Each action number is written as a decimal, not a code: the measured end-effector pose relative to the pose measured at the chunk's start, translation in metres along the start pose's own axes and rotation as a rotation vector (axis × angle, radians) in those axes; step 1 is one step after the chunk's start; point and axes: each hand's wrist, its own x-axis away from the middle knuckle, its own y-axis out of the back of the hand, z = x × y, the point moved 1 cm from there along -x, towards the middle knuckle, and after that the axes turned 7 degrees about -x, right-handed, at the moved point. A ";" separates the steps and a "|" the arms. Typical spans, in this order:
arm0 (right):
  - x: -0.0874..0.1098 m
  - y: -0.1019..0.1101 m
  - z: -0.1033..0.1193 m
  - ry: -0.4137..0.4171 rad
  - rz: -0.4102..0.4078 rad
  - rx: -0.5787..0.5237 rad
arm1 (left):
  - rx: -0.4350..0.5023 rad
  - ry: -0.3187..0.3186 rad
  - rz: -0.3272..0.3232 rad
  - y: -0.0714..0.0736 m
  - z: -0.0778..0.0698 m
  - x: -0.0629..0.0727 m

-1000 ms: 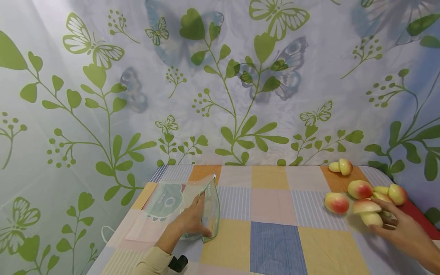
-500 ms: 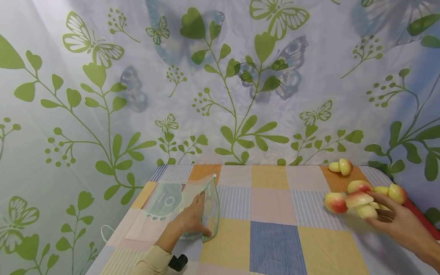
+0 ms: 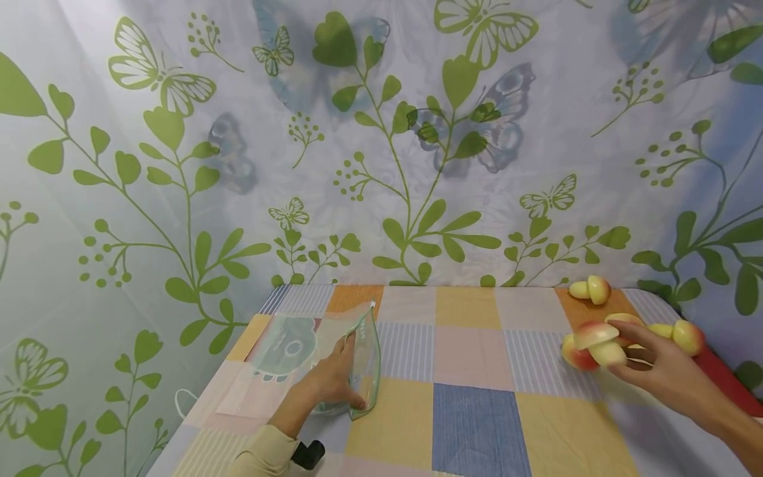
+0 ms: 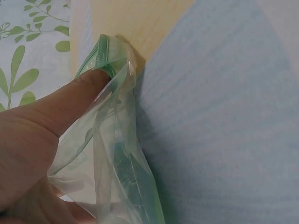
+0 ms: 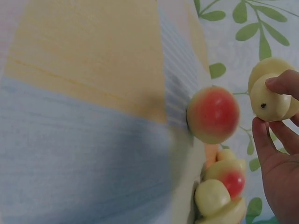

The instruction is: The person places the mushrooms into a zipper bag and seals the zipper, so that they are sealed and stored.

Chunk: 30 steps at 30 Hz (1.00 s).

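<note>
Mushroom (image 3: 598, 336) with a red-tinged cap and pale stem is pinched in the right hand (image 3: 670, 374), raised off the patchwork cloth (image 3: 473, 424) at the right side of the table. In the right wrist view, the thumb is on one side of it and fingertips are on the other; its stem end shows a small dark spot. Just beside it, a second mushroom (image 5: 213, 114) with a bright red cap rests on the cloth, apart from the held one. Other mushrooms (image 3: 688, 336) lie close by, some partly hidden behind the hand, while one more (image 3: 598, 290) lies near the far edge.

Well to the left, the left hand (image 3: 330, 377) grips a clear bag (image 3: 291, 351) at its green-edged mouth, thumb at the near corner and fingers farther up, with the mouth parted. Cartoon print shows on the bag, which lies on the cloth. A pale sleeve (image 3: 262, 454) covers the left forearm. Behind hangs a curtain (image 3: 381, 218) with green leaves and butterflies.
</note>
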 end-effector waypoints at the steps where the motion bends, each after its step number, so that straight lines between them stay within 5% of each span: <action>1: -0.002 -0.002 0.001 0.020 0.005 -0.007 | 0.001 -0.003 -0.002 0.000 0.000 0.000; 6: -0.010 -0.013 0.004 0.078 0.043 -0.081 | 0.009 -0.008 -0.004 0.000 0.000 0.000; 14: -0.024 -0.032 0.016 0.033 0.118 -0.054 | 0.019 -0.022 -0.013 0.000 0.001 0.000; 30: -0.044 -0.071 0.030 0.055 0.255 -0.176 | 0.009 -0.046 -0.023 -0.001 0.002 -0.002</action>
